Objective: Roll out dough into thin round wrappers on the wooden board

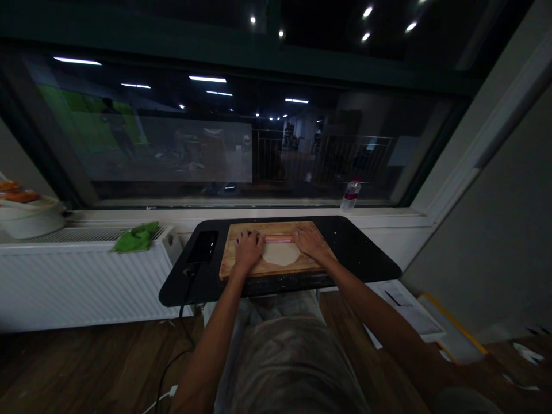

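A wooden board (241, 270) lies on a small black table (362, 253). On it is a flat round of pale dough (280, 253). A pinkish rolling pin (278, 237) lies across the dough's far edge. My left hand (248, 248) rests palm down on the pin's left end, fingers stretched forward. My right hand (309, 241) presses flat on the pin's right end in the same way.
A black phone (202, 247) with a cable lies on the table's left side. A green cloth (135, 237) sits on the white radiator, a white pot (28, 217) at far left. A plastic bottle (351, 195) stands on the windowsill. Papers (407, 313) lie on the floor at right.
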{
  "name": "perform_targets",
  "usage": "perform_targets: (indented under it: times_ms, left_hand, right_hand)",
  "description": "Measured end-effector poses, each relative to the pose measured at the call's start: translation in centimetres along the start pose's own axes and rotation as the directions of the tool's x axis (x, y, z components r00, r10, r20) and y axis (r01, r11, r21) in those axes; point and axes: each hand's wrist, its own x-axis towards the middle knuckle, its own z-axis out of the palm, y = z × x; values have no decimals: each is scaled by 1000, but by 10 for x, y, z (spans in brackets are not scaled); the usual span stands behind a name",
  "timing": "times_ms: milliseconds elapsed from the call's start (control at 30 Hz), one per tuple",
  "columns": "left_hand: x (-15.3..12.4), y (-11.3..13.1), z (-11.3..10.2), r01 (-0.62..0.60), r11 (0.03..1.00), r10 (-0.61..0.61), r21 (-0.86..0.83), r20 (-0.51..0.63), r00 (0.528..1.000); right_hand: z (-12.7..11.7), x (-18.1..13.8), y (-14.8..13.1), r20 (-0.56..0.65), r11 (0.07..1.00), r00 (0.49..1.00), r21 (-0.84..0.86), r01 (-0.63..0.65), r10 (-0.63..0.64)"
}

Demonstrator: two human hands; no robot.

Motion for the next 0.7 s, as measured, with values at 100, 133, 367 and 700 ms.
perform_targets:
  times_ms: [100, 133, 367, 700]
  left_hand:
    - [0, 0, 0, 9, 1000, -9, 2, -7, 1000]
    - [0, 0, 0, 13, 1000, -13, 5, -9, 1000]
    - [1, -1, 2, 11, 1000, -11, 13, -21, 1000]
    - [1, -1, 0, -4, 1000, 2, -30, -45, 999]
  right_hand:
    - [1, -12, -2, 2, 999, 1000, 21, -30, 30]
    - [1, -16, -3, 6, 999, 999, 27, -47, 46]
    - [1, -42, -14, -42, 997, 996, 31, -73, 74]
    - [13, -77, -28, -150, 997, 988, 75, -16, 27]
